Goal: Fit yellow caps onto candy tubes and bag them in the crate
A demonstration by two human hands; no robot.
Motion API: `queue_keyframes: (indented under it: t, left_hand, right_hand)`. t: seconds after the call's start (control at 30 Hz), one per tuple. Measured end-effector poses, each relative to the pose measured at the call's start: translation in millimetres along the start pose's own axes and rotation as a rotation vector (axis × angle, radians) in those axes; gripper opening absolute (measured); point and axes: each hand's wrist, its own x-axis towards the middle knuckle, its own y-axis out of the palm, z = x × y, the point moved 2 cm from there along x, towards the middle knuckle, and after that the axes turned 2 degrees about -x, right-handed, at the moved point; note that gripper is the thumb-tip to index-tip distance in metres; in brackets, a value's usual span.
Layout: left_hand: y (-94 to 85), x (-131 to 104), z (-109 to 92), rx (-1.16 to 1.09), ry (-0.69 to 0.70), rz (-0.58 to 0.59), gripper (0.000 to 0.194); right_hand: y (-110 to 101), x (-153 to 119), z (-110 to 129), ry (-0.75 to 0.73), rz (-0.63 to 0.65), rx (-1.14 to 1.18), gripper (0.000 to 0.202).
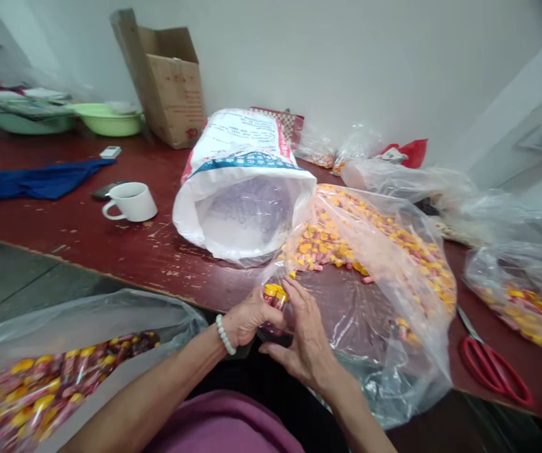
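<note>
Tubes (pixel 276 298) — glossy, rounded, reddish, yellow-capped

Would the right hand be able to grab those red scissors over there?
Probably yes: the red scissors lie uncovered near the table's right end. The right hand would likely have to go over or around the clear plastic bag between them.

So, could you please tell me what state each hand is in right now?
Left hand: closed, holding small yellow-capped containers.
Right hand: open, curved beside them; whether it touches them cannot be told.
</note>
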Motion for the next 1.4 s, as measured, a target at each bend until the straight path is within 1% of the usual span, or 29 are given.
queue_keyframes:
  t: [0.1,0.2,0.27,0.3,0.37,0.4,0.43,0.47,0.5,0.53,0.57,0.63,0.7,0.73,0.8,0.83,0.9,0.97,1.03,1.1,1.17,1.23,1.3,1.33,1.37,1.4]
  left_hand:
    - [-0.2,-2.6,8.1,-0.104,-0.005,0.019,0.02]
    - [-3.3,-8.2,18.8,-0.18,-0.073,-0.015,0.02]
    - [-9.2,-17.3,23.4,-0.223,-0.098,-0.044,0.017]
    - [-14.0,-24.8,24.0,-0.235,-0.086,-0.055,0.016]
    - [-30.0,-46.9,21.8,-0.206,-0.028,-0.099,0.017]
    - [-42.4,-61.5,19.3,-0.149,0.0,-0.139,0.019]
    - [-58.2,-78.2,16.6,-0.046,0.01,-0.208,0.022]
    - [-77.1,-96.3,14.0,0.082,-0.002,-0.292,0.027]
    - [-98.7,-115.4,11.7,0.25,-0.037,-0.405,0.028]
    - [-122.3,-134.9,10.2,0.449,-0.107,-0.553,0.026]
    - [-145.2,-153.1,10.1,0.522,-0.151,-0.644,0.025]
    - [-188.1,-184.5,14.7,0.621,-0.23,-0.82,0.019]
    - [-223.1,-207.3,25.6,0.709,-0.34,-0.986,0.018]
    - [-236.9,-215.4,32.3,0.754,-0.397,-1.059,0.017]
    - [-257.1,-226.5,45.2,0.837,-0.496,-1.176,0.014]
    - [-264.1,-230.1,50.4,0.876,-0.531,-1.221,0.015]
    - [-272.6,-234.8,57.2,0.956,-0.568,-1.286,0.021]
    - [-273.5,-236.1,59.5,1.042,-0.552,-1.322,0.026]
    - [-265.2,-233.0,58.7,1.12,-0.491,-1.327,0.03]
    - [-245.4,-223.9,55.0,1.166,-0.397,-1.287,0.03]
    - [-215.0,-208.7,46.6,1.178,-0.28,-1.219,0.024]
    - [-178.9,-188.2,30.4,1.163,-0.074,-1.14,0.02]
    - [-145.8,-162.6,5.8,1.129,0.262,-1.039,0.015]
    - [-133.5,-147.2,-8.4,1.127,0.406,-0.975,0.013]
    - [-125.2,-129.6,-23.0,1.133,0.516,-0.916,0.012]
    - [-121.3,-109.4,-37.4,1.154,0.576,-0.862,0.013]
  right_hand:
    - [9.7,0.4,0.6,-0.125,-0.011,-0.104,0.079]
    - [19.3,3.0,3.1,-0.2,-0.052,-0.103,0.063]
    - [26.6,6.6,10.5,-0.233,-0.018,-0.086,0.061]
    - [29.8,8.8,16.0,-0.246,0.022,-0.058,0.062]
    - [33.5,13.5,26.5,-0.248,0.104,0.018,0.073]
    - [33.5,15.9,29.3,-0.235,0.12,0.051,0.08]
    - [32.3,18.3,29.1,-0.209,0.107,0.072,0.085]
    - [30.0,20.3,25.4,-0.171,0.072,0.075,0.086]
    - [27.3,21.8,18.3,-0.127,0.024,0.062,0.081]
    - [24.6,22.4,8.7,-0.084,-0.026,0.042,0.072]
    - [22.6,22.1,-2.6,-0.04,-0.063,0.025,0.061]
    - [21.6,19.5,-25.0,0.036,-0.093,0.01,0.044]
    - [24.4,16.1,-40.2,0.078,-0.084,0.021,0.036]
    - [26.5,14.7,-43.8,0.085,-0.078,0.024,0.034]
    - [30.6,13.2,-44.5,0.077,-0.068,0.014,0.032]
    - [32.2,13.2,-42.8,0.07,-0.065,0.005,0.031]
    - [33.9,14.0,-38.9,0.059,-0.062,-0.01,0.03]
    - [34.7,15.1,-37.3,0.056,-0.059,-0.009,0.03]
    - [36.0,15.7,-38.5,0.064,-0.06,-0.005,0.03]
    - [38.5,15.6,-40.7,0.068,-0.064,-0.003,0.029]
    - [41.3,15.5,-42.2,0.065,-0.068,0.003,0.028]
    - [42.1,16.0,-44.1,0.06,-0.076,0.007,0.027]
    - [37.4,17.7,-49.2,0.066,-0.102,-0.028,0.027]
    - [32.2,18.6,-54.1,0.072,-0.122,-0.071,0.028]
    - [24.7,19.3,-61.1,0.079,-0.147,-0.126,0.029]
    - [15.3,19.5,-70.4,0.092,-0.171,-0.194,0.03]
